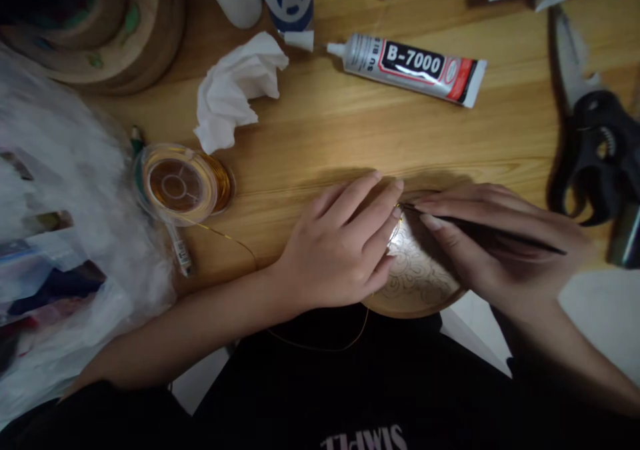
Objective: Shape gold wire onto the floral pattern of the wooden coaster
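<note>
A round wooden-rimmed disc (423,283) with a curling line pattern lies at the table's front edge. My left hand (345,243) rests over its left side, fingers extended and slightly bent. Between the fingertips of my right hand (500,243) are dark, slender tweezers (505,235), their tip at the disc's upper edge. Gold wire (399,221) shows beside my left fingertips. From a clear spool (183,185) at the left, the wire runs under my left forearm and loops below the disc.
A B-7000 glue tube (415,69) and crumpled tissue (237,93) lie beyond my hands. Black-handled cutters (600,137) are at the right. Plastic bags (75,237) and round wooden pieces (155,37) fill the left. A marker (179,250) sits by the spool.
</note>
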The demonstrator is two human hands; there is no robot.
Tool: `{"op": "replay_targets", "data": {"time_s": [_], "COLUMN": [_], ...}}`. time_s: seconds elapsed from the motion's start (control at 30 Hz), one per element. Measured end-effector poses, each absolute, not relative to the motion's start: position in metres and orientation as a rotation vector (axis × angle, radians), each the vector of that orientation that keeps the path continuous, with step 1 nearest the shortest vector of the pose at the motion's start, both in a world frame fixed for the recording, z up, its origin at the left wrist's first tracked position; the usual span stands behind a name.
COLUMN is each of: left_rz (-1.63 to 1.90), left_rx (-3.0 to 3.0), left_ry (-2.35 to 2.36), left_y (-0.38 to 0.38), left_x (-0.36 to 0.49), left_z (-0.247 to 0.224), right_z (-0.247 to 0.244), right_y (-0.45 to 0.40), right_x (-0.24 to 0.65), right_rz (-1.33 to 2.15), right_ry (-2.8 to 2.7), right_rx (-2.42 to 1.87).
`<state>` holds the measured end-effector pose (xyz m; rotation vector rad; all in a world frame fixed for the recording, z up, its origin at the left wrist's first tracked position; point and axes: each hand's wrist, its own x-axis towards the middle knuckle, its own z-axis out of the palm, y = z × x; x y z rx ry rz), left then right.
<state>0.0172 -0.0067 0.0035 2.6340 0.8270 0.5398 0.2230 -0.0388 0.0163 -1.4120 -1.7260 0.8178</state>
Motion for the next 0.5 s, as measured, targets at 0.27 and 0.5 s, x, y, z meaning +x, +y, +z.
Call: {"op": "replay_targets", "data": {"time_s": [0.27, 0.5], "left_rz": [0.546, 0.526], "left_rx": [2.662, 2.635], "left_ry": [0.835, 0.835], "left_y": [-0.0068, -0.0073], "left_x": [0.0171, 0.0162], "left_z": [0.0007, 0.0013], "right_z": [0.0166, 0.0183], "right_y": [-0.0376, -0.0401], "right_x": [0.2249, 0.2299], "right_rz": [0.798, 0.778], "right_ry": [-1.781, -1.763], "right_rx": [-1.399, -1.387]}}
